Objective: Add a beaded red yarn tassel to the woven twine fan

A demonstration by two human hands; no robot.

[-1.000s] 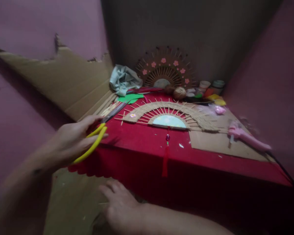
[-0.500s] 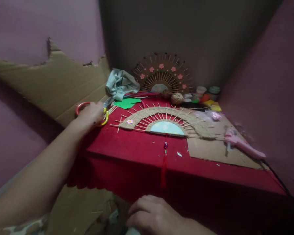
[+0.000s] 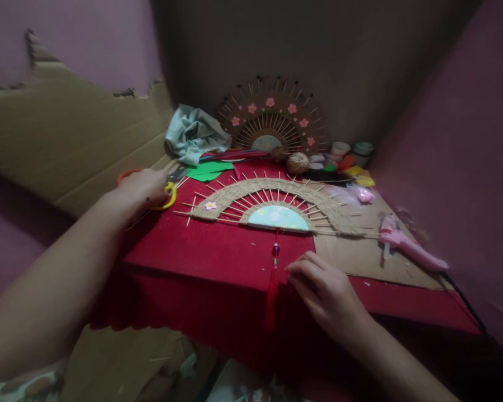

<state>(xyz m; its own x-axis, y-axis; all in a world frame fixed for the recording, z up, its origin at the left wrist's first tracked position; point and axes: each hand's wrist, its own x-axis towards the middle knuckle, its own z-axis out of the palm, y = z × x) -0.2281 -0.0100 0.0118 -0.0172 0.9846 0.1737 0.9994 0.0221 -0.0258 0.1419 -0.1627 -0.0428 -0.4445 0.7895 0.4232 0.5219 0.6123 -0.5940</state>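
My left hand (image 3: 140, 187) is closed over scissors with a red handle (image 3: 128, 174) and a yellow handle (image 3: 171, 196), at the left of the red-covered table. Its fingertips are mostly hidden. My right hand (image 3: 324, 287) is over the table's front edge, fingers curled and tips together, just right of a red tassel (image 3: 272, 301). What lies at its fingertips is hidden. Behind it is a woven fan (image 3: 272, 184) of thin sticks and tan cord, with a pale blue half-round centre (image 3: 279, 216) and one pink flower (image 3: 210, 206) at its left end. The tassel hangs from it by a purple bead.
A finished-looking brown fan (image 3: 262, 114) with pink flowers leans at the back wall. Around it are a crumpled cloth (image 3: 197, 134), green sheets (image 3: 209, 171), a twine ball (image 3: 297, 163) and small tubs (image 3: 362, 152). A pink glue gun (image 3: 411, 243) lies right, on cardboard (image 3: 339, 257).
My right hand has risen from below the table's edge to beside the tassel, where a white scrap lay before. The left hand stays at the scissors. The view has shifted slightly.
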